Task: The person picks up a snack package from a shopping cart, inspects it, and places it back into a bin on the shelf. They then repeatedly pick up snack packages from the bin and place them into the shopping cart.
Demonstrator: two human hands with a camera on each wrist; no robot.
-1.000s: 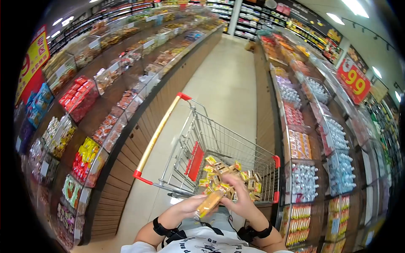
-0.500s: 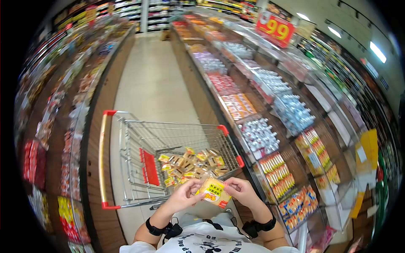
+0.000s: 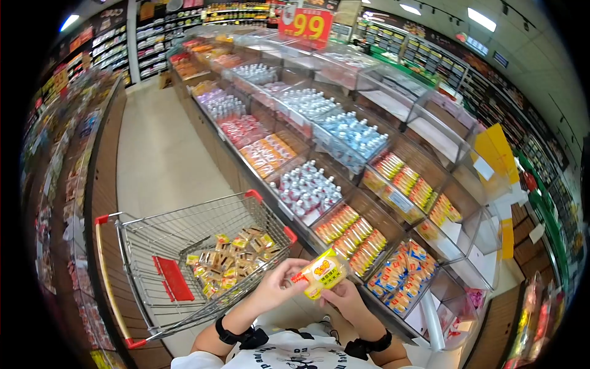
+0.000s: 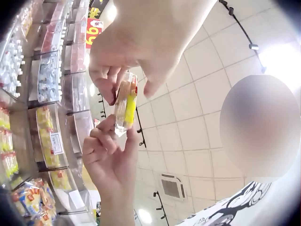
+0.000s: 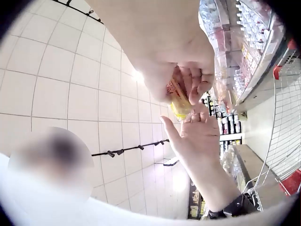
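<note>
A small clear-wrapped snack packet (image 3: 326, 275) with a bright yellow printed label is held up between both hands in the head view. My left hand (image 3: 278, 289) grips its left end, thumb on the front. The right hand (image 3: 349, 302) pinches the lower right edge between thumb and fingers. Seen from the left wrist, the packet (image 4: 126, 103) is nearly edge-on, with pale contents behind clear film. The right wrist view shows only part of it, the rest covered by the right fingers. Many similar packets (image 3: 230, 258) lie heaped in the shopping cart (image 3: 147, 240) at the left.
Tiered clear bins on the right hold white-capped pouches (image 3: 307, 187), yellow-and-red packets (image 3: 350, 237) and blue-and-orange packets (image 3: 402, 277). A red price sign (image 3: 305, 27) stands above them. The pale aisle floor (image 3: 153, 141) runs between this display and another shelf at the left.
The head view has swung right, so the cart sits farther left. The packet was turned about in both hands, showing its label face half a second ago and now a tilted yellow face.
</note>
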